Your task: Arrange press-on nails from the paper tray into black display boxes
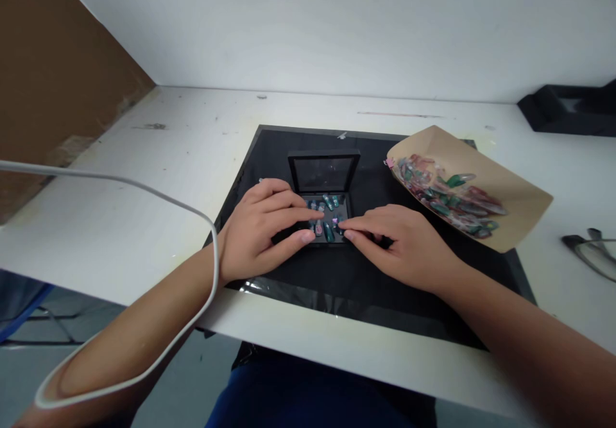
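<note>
A green nail [328, 231] is lying in the case [323, 192], long axis running nearly front to back, between the right hand [404, 246], seemingly nearer, and the left hand [260, 232]. The right is holding thumb and index nearly together, the left apart; whether either is gripping anything cannot be told.

A case [332, 244] placed on a mat [308, 280], on a table [183, 139].
False nails [328, 232] are held in the case, its lid [323, 172] raised at twelve o'clock; it is flanked by the left hand [269, 226] at nine, the right hand [404, 248] at three. A tray [520, 203] is set between two and three, glasses [572, 243] farther toward three.
</note>
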`<state>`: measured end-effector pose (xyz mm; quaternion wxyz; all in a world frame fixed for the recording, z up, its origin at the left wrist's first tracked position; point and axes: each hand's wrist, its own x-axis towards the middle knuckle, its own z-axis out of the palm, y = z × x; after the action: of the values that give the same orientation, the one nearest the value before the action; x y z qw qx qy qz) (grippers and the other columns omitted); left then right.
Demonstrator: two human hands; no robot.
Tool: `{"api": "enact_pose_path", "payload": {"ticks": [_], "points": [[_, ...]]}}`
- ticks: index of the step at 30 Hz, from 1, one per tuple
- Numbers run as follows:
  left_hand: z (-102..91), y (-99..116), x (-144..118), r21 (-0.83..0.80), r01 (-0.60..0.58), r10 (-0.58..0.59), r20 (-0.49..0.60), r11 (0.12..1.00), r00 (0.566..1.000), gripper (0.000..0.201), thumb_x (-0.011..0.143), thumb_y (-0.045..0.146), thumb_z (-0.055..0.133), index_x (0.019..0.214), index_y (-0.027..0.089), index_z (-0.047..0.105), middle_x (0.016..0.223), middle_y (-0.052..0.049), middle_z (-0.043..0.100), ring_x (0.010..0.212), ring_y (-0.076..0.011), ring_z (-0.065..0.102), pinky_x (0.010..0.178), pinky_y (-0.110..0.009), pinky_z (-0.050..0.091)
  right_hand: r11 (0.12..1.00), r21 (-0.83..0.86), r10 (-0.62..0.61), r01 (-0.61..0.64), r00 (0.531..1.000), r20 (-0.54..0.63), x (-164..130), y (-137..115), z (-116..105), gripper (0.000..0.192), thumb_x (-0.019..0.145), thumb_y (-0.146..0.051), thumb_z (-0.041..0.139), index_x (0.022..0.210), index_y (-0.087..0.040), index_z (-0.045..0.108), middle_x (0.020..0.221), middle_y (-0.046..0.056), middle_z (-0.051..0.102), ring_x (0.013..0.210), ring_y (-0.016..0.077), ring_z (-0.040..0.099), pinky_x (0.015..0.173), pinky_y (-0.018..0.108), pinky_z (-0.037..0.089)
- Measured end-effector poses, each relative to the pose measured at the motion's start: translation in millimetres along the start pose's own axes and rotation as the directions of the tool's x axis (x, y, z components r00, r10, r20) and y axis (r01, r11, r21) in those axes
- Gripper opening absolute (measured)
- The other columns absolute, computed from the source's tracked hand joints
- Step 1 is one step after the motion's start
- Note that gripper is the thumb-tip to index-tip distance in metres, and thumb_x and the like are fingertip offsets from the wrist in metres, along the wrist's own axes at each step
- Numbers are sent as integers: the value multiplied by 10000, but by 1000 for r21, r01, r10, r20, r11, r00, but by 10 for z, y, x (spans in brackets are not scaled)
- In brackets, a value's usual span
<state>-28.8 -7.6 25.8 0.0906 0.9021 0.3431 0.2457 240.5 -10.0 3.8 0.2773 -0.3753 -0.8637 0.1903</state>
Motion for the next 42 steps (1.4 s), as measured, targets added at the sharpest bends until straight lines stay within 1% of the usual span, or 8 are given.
{"api": "enact_pose_path", "payload": {"ticks": [7,12,16,20,27,31,36,42], "points": [[17,-2,8,134,142,-119,-162,981,980,302,923,333,668,1205,237,720,1169,-62,711,1210,-292,538,1103,-487,412,1000,-22,-4,4,1000,-3,2,3,18,210,954,-245,625,1037,-219,816,708,-4,700,649,140,600,642,293,416],[53,6,6,52,357,-317,-354,933,880,359,917,343,678,1269,274,657,1293,-32,681,1363,-291,452,1213,-507,332,993,-114,15,-17,1000,-15,0,13,63,236,970,-290,629,1102,-257,821,628,-8,618,628,148,568,619,303,369],[124,-45,-1,-92,391,-395,-384,916,835,375,901,337,707,1264,268,644,1323,-47,659,1407,-289,455,1211,-508,378,994,-94,49,-50,999,-13,7,10,72,222,965,-316,650,1097,-271,822,647,-12,642,620,133,559,623,297,361],[198,-119,6,-352,298,-414,-325,887,850,492,926,343,706,1392,303,554,1402,-52,632,1480,-277,429,1273,-514,309,991,-87,102,-101,995,-1,21,-11,76,222,955,-292,644,1083,-275,825,633,-18,624,593,127,527,590,293,323],[265,-261,57,-450,293,-457,-316,844,832,725,882,432,750,1514,285,427,1203,-67,715,1277,-246,604,1047,-398,529,985,20,170,-170,985,-5,23,-24,76,240,924,-254,651,1095,-263,820,633,-27,619,591,123,528,604,282,367],[292,-284,58,-438,374,-514,-261,817,817,625,923,467,687,1491,307,480,1336,-70,668,1278,-254,608,1069,-441,510,954,138,272,-267,962,-21,21,-11,74,288,894,-285,688,1164,-252,784,636,-48,605,558,114,510,590,273,404],[303,-292,66,-450,448,-561,-155,773,813,453,929,533,656,1305,280,639,1425,-51,639,1564,-305,265,1291,-606,172,904,278,360,-325,929,-81,14,23,58,314,905,-366,685,1180,-220,724,636,-59,581,575,122,521,610,275,445],[244,-240,107,-309,319,-396,-229,896,889,217,907,437,697,958,228,664,1185,-50,750,1408,-296,526,1307,-584,164,919,213,340,-331,940,-5,-17,13,69,490,902,-243,632,1373,-205,502,781,-42,634,667,145,572,682,312,477]]}}
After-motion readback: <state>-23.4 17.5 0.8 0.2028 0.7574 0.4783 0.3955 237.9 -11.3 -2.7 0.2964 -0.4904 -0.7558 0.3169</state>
